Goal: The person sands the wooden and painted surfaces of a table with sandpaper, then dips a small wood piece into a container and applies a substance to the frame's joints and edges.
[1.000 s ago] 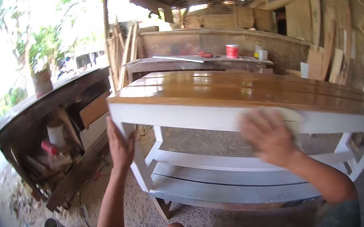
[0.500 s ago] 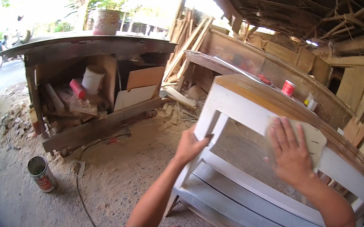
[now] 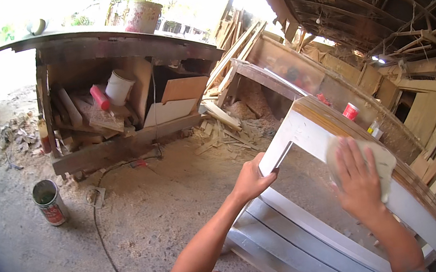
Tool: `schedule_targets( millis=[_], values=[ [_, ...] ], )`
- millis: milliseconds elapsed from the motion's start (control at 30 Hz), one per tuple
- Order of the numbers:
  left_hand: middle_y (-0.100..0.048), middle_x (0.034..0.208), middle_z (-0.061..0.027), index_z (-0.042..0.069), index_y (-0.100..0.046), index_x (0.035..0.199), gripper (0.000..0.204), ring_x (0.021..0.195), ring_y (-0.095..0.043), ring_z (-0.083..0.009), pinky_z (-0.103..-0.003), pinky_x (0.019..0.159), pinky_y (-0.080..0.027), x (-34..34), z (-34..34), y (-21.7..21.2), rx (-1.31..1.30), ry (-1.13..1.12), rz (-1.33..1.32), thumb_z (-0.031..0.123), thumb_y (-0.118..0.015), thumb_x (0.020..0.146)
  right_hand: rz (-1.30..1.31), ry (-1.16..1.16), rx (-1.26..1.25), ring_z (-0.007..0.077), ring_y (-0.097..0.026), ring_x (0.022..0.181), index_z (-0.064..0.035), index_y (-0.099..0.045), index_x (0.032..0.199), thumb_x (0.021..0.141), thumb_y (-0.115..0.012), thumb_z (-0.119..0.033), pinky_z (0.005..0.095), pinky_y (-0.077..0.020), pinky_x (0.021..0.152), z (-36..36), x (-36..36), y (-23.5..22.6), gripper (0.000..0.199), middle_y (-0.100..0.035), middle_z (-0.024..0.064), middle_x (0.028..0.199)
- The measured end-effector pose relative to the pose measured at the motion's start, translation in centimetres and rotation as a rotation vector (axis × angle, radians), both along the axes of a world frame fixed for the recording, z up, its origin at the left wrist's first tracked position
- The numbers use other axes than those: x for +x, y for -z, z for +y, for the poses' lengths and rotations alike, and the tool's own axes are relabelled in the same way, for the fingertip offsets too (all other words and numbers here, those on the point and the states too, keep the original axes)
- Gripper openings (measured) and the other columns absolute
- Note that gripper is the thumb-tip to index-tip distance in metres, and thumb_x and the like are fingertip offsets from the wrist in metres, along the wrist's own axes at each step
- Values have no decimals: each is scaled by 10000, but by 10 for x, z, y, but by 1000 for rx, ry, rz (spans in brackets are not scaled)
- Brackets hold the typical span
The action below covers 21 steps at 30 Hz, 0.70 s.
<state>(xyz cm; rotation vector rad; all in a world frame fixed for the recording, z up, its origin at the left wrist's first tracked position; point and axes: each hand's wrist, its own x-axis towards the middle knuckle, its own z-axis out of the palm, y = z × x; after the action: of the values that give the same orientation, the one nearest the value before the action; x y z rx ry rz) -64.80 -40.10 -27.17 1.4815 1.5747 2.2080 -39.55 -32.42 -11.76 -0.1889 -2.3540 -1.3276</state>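
Observation:
A white wooden furniture frame (image 3: 300,129), with a brown wood edge and grey-blue slats lower down, leans across the space before me. My left hand (image 3: 254,179) is closed around its near-left upright, just below the corner. On the wide white rail, my right hand (image 3: 359,181) lies flat, fingers stretched over a pale sheet like sandpaper (image 3: 385,163). The palm presses this sheet against the rail, and its underside is hidden.
An open tin can (image 3: 50,205) stands on the dusty ground at left, near a dark cable (image 3: 100,236). A wooden workbench (image 3: 132,137) holds scraps and a white bucket (image 3: 119,87). Behind the frame are a red cup (image 3: 350,110) and stacked boards (image 3: 432,140).
The view has shifted a little. The frame's upper corner and my left hand have moved right against the background. My right hand and the pale sheet are slightly closer to that corner.

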Motion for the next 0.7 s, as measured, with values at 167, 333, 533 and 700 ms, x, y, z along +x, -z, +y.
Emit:
schedule_targets(
  millis=[167, 333, 533, 700],
  values=[
    [-711, 957, -185, -41, -633, 1136, 401, 889, -688, -240, -372, 854, -523, 2, 3, -2, 27, 1, -4, 177, -682, 803, -115, -20, 67, 296, -219, 1559, -2, -446, 1493, 826, -638, -222, 512, -144, 1260, -5, -18, -13, 728, -299, 167, 1655],
    [-692, 883, -208, -24, -635, 1030, 314, 820, -692, -336, -396, 797, -531, -13, 24, -5, 52, -21, 27, 180, -685, 796, -18, -95, 212, 272, -232, 1550, 0, -429, 1514, 855, -573, -268, 441, -134, 1270, -30, -161, -21, 726, -319, 150, 1648],
    [-701, 923, -188, -29, -634, 1094, 363, 861, -685, -275, -378, 822, -524, -8, 11, 13, 55, -38, 32, 193, -684, 812, -110, -50, 101, 241, -242, 1551, -33, -444, 1509, 833, -637, -314, 484, -142, 1261, -13, -38, -5, 757, -334, 117, 1648],
    [-699, 937, -175, -31, -635, 1136, 400, 869, -678, -241, -369, 827, -519, -1, 6, 2, 21, -27, 18, 199, -689, 814, -74, -4, 60, 288, -251, 1548, -5, -455, 1485, 818, -629, -218, 526, -178, 1248, 1, 33, -1, 722, -322, 149, 1648]
  ],
)
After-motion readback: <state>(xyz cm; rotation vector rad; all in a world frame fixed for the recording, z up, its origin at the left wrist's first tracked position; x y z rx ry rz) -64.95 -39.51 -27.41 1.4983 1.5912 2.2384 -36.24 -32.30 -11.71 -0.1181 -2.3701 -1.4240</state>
